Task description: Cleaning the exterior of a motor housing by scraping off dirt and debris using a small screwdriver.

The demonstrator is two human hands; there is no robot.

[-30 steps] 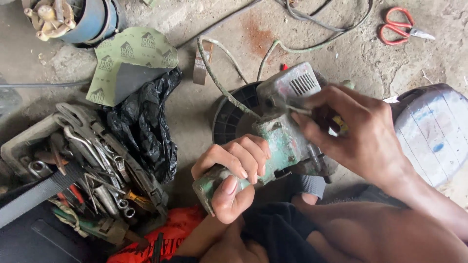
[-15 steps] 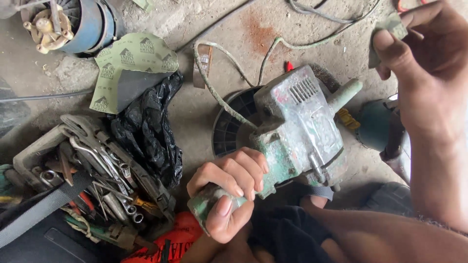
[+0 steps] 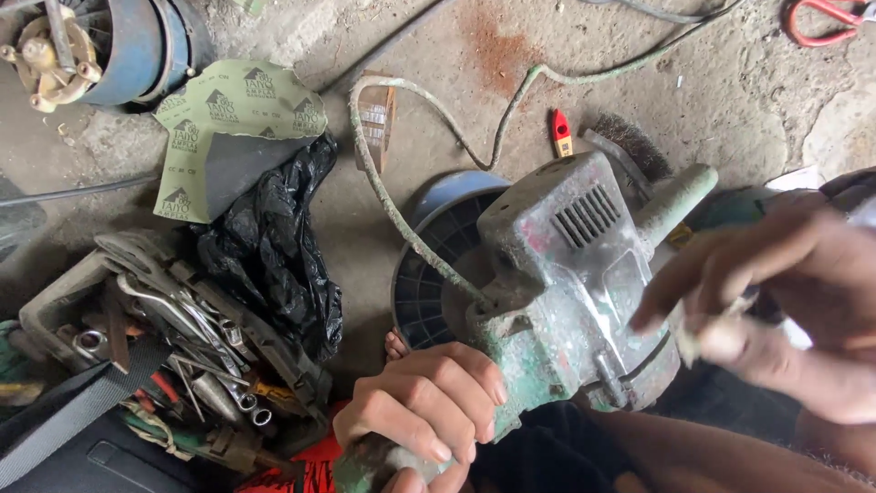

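Note:
My left hand is wrapped around the green handle of a worn grey-green power tool, holding it above my lap. Its dirty cable loops away over the concrete floor. My right hand is blurred at the right, close to the tool's housing and side handle. A small pale scrap is pinched between its fingers. A blue round fan cover lies under the tool.
A pile of spanners and hand tools sits at the lower left beside a black plastic bag. Green sandpaper, a blue motor, a wire brush, a red tester and red scissors lie around.
My right hand went from the tool's top up and away to the right, then came back down near its housing. The tool has tilted, showing its vented top.

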